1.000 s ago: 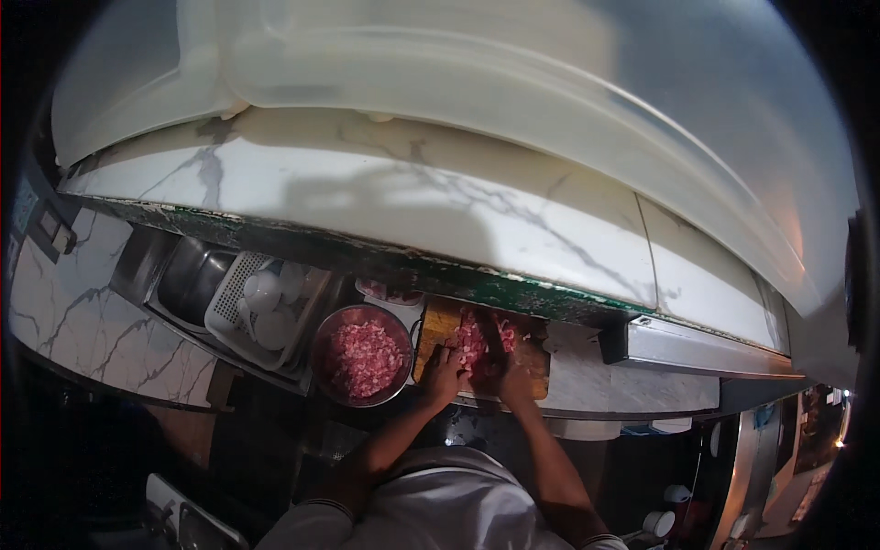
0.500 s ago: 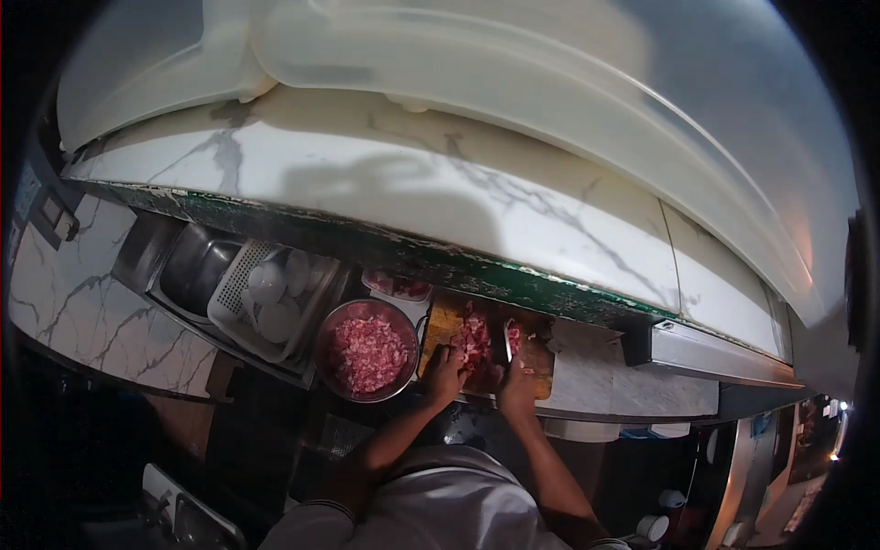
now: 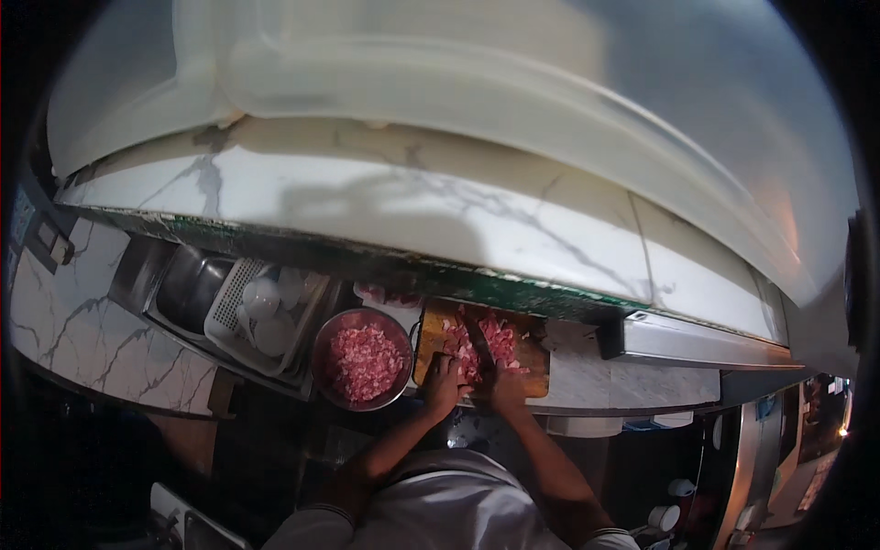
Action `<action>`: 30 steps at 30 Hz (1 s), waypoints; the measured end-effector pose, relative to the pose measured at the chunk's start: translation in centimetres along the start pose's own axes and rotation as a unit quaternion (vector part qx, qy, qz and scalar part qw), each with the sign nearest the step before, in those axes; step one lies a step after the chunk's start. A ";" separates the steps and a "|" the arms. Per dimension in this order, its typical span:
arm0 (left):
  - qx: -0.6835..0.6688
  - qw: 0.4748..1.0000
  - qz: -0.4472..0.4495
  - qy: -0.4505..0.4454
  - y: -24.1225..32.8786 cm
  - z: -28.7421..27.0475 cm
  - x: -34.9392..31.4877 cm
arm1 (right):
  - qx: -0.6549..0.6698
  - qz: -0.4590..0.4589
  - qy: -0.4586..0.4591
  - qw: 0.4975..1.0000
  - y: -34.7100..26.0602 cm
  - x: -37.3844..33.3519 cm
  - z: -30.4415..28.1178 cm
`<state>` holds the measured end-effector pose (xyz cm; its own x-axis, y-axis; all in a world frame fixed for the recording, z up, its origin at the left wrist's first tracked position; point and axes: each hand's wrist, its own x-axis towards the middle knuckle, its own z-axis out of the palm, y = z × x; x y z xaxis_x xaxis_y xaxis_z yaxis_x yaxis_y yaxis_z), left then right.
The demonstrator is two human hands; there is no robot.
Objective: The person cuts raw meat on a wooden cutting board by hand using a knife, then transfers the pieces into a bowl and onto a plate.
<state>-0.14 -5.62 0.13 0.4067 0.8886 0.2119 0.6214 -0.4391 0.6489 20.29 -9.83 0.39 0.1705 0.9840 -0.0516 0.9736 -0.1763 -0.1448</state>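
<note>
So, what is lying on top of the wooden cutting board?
On the cutting board lie pieces of raw red meat. The left hand presses on the meat, and the right hand holds a knife. What is under the hands is covered and cannot be seen.

You are looking at a dim scene; glare is washing out twelve o'clock, edges are bending, corners are darkening.
</note>
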 end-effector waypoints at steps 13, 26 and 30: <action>0.015 0.996 -0.077 0.036 0.7 -0.5 2.8 | 0.003 0.006 -0.026 1.000 4.9 1.5 -2.5; -0.031 0.996 -0.087 0.016 0.2 0.0 4.1 | 0.076 0.140 -0.080 0.984 5.4 2.4 -5.8; -0.028 0.996 -0.079 0.026 -0.8 -0.7 2.9 | 0.021 0.052 -0.039 0.998 3.5 2.6 -5.1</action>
<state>0.05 -2.61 0.74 0.2702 0.9524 0.1412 0.6356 -0.2866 0.7168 24.95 -7.72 4.79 0.2556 0.9560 -0.1442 0.9439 -0.2791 -0.1767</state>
